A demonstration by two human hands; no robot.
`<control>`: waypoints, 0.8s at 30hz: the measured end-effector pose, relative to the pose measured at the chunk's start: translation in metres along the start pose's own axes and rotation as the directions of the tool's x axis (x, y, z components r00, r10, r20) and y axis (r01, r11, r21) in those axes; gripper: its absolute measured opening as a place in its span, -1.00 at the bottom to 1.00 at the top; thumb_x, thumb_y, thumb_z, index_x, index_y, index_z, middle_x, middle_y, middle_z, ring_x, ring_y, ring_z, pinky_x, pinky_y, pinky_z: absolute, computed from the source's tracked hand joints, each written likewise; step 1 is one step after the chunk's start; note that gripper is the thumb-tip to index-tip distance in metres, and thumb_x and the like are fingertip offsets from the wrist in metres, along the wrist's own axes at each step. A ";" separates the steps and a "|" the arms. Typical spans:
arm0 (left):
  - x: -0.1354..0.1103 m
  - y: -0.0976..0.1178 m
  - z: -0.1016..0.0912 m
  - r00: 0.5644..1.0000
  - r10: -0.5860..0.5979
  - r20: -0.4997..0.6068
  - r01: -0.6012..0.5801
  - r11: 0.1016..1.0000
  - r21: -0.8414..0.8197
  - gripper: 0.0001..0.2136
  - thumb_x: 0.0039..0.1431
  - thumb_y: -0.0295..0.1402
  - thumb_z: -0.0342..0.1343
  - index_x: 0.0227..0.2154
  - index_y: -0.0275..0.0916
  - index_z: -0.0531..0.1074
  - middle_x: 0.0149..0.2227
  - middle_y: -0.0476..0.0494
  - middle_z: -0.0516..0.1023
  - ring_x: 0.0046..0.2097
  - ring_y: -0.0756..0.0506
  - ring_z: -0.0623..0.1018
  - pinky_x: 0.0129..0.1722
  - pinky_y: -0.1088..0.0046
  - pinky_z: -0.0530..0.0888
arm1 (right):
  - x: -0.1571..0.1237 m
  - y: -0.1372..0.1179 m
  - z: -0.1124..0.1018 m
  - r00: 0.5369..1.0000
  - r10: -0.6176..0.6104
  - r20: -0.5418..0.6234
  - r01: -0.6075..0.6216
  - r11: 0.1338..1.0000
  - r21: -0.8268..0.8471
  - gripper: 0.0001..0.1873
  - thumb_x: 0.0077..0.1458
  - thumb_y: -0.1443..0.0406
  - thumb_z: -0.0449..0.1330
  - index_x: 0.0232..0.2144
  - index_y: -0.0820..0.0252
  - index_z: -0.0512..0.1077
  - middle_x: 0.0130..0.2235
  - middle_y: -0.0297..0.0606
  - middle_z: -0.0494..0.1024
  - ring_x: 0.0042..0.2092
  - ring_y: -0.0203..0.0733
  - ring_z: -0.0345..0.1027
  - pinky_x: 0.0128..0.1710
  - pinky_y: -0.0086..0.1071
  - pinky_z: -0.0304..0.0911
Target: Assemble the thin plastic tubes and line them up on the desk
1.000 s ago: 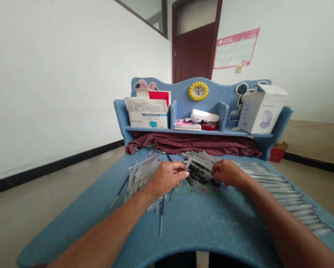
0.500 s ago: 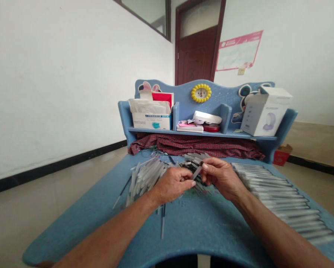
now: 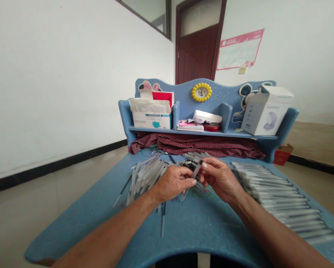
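Over the middle of the blue desk [image 3: 206, 223], my two hands meet at a frosted, translucent pen barrel [image 3: 196, 172] with a black end. My left hand [image 3: 175, 183] is closed around its lower part, thumb and fingers pinching it. At the upper, black end, the thumb and index finger of my right hand [image 3: 221, 178] press together. A heap of pale pen barrels [image 3: 148, 175] lies left of my left hand. Behind both hands is a pile of small dark and clear pen parts [image 3: 193, 159], partly hidden by them.
Pens [image 3: 284, 203] lie in a long row at right, near my right forearm. A single thin pen refill [image 3: 163, 221] rests at the front. Along the back, a checked cloth [image 3: 194, 146] lies under a shelf [image 3: 161, 130] bearing a mask box [image 3: 148, 120] and a white carton [image 3: 263, 113].
Both hands stay nearly in place around the barrel, with only slight finger movement. A thin clear piece now shows below my left fingers. The view has shifted a little.
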State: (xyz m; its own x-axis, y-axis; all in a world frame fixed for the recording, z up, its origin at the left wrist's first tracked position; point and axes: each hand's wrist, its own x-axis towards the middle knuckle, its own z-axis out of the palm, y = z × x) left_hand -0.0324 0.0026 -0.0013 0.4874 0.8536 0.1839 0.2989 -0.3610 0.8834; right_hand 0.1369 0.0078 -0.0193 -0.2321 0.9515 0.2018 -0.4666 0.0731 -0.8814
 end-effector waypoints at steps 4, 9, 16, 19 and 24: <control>0.000 -0.002 0.000 1.000 -0.010 0.005 0.010 1.000 -0.021 -0.84 -0.05 -0.32 0.14 -0.51 -0.36 0.46 -0.66 0.08 0.30 -0.63 0.10 0.29 -0.64 0.61 0.22 | -0.001 0.001 0.000 1.000 0.000 -0.002 0.000 1.000 -0.003 -0.73 -0.19 0.22 0.36 -0.41 0.21 0.42 -0.58 -0.39 0.48 -0.61 -0.35 0.33 -0.69 -0.55 0.16; 0.000 -0.003 -0.001 0.998 -0.036 0.043 0.038 0.998 -0.047 -0.82 -0.06 -0.30 0.15 -0.48 -0.36 0.47 -0.62 0.06 0.34 -0.62 0.11 0.29 -0.64 0.62 0.25 | -0.001 0.003 0.000 1.000 0.004 -0.002 -0.004 1.000 0.016 -0.72 -0.19 0.21 0.36 -0.40 0.20 0.42 -0.60 -0.39 0.47 -0.61 -0.33 0.33 -0.71 -0.54 0.17; 0.000 -0.004 -0.003 0.994 -0.037 0.099 0.048 0.992 -0.113 -0.82 -0.07 -0.31 0.16 -0.46 -0.36 0.48 -0.60 0.03 0.39 -0.64 0.13 0.29 -0.65 0.63 0.20 | -0.003 0.001 0.002 1.000 0.017 0.022 -0.017 1.000 0.023 -0.74 -0.19 0.22 0.35 -0.41 0.19 0.42 -0.60 -0.39 0.48 -0.61 -0.32 0.33 -0.71 -0.53 0.16; -0.001 -0.005 -0.003 0.995 -0.044 0.090 0.055 0.992 -0.115 -0.83 -0.08 -0.31 0.17 -0.49 -0.36 0.47 -0.63 0.05 0.36 -0.64 0.12 0.29 -0.65 0.63 0.20 | -0.003 -0.002 0.000 0.999 -0.009 0.040 0.011 0.999 -0.052 -0.76 -0.17 0.23 0.33 -0.41 0.21 0.43 -0.61 -0.36 0.48 -0.61 -0.32 0.33 -0.69 -0.53 0.16; -0.002 -0.003 -0.002 0.995 -0.040 0.087 0.046 0.997 -0.069 -0.84 -0.06 -0.32 0.16 -0.49 -0.36 0.47 -0.66 0.07 0.32 -0.63 0.11 0.29 -0.64 0.63 0.21 | -0.002 -0.007 -0.004 0.997 -0.050 0.066 0.059 0.987 -0.152 -0.77 -0.16 0.22 0.32 -0.40 0.20 0.45 -0.63 -0.37 0.49 -0.64 -0.33 0.31 -0.68 -0.53 0.15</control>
State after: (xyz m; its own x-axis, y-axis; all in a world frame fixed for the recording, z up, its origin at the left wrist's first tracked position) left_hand -0.0358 0.0031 -0.0033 0.5445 0.8314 0.1105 0.2633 -0.2945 0.9186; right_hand 0.1440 0.0066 -0.0155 -0.2649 0.9248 0.2732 -0.3447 0.1738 -0.9225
